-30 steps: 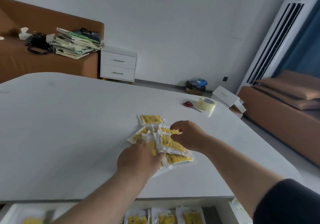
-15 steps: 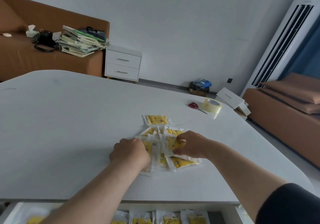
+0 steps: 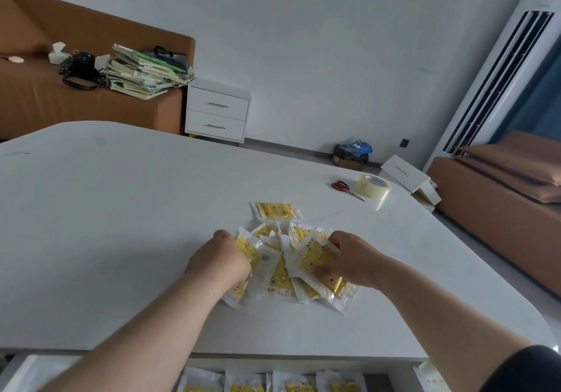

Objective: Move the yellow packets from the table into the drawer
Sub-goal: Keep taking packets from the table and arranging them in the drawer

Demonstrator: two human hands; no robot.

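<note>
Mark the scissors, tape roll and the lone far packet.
scissors (image 3: 347, 189), head view, at the pivot by the red handles.
tape roll (image 3: 371, 192), head view, outer side wall.
lone far packet (image 3: 275, 210), head view, yellow centre.

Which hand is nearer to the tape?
Right. The right hand grips packets on the pile's side towards the tape; the left hand grips the other side, farther off.

One tape roll (image 3: 374, 186), one scissors (image 3: 344, 187), four packets (image 3: 246, 383) in drawer (image 3: 33, 375)
</note>
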